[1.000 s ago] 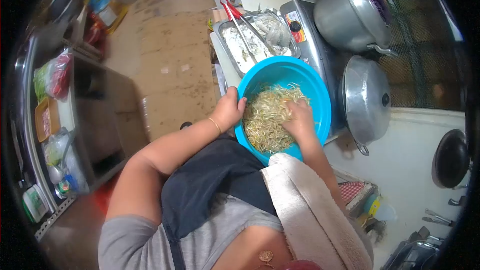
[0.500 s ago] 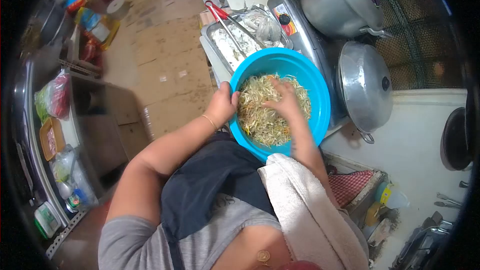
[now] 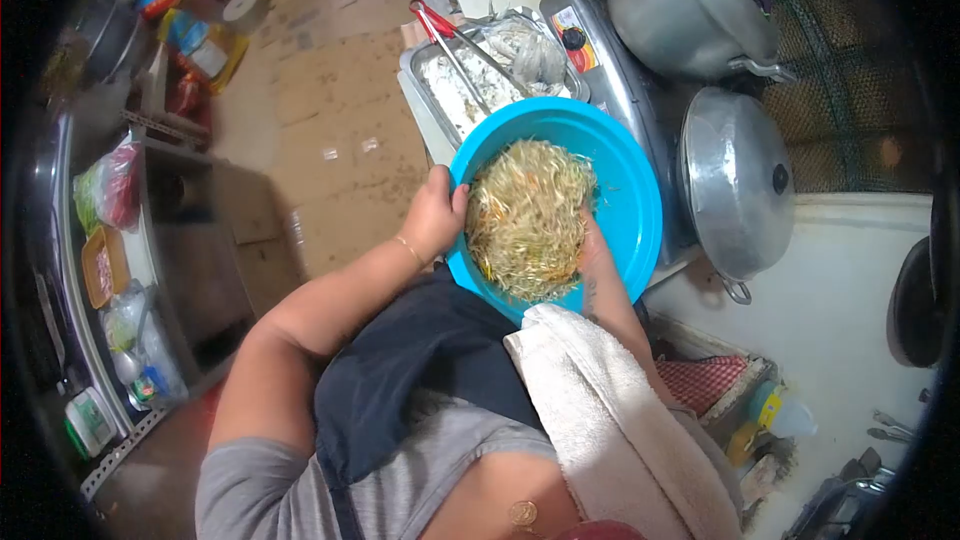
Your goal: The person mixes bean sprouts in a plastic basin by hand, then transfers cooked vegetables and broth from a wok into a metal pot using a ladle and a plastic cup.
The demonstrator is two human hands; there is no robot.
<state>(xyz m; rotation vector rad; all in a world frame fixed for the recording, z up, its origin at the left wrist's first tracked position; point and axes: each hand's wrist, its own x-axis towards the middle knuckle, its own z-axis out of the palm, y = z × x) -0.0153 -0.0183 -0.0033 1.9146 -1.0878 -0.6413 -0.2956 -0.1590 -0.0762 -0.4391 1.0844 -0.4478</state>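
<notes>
A blue plastic basin is held before my body. Inside it lies a heap of bean sprouts with orange shreds among them, slightly blurred. My left hand grips the basin's left rim, thumb over the edge. On the right side of the heap, my right hand is pushed in beneath the sprouts; its fingers are hidden by them. A light towel hangs over my right shoulder and reaches the basin's near edge.
Beyond the basin, a metal tray of white powder carries red-handled tongs. A stove bears a large pot; a lidded pan stands to the right. A shelf with bagged food is at left.
My right hand has gone from over the sprouts to under their right side, and the heap has shifted left and bunched up. My left hand stays on the rim.
</notes>
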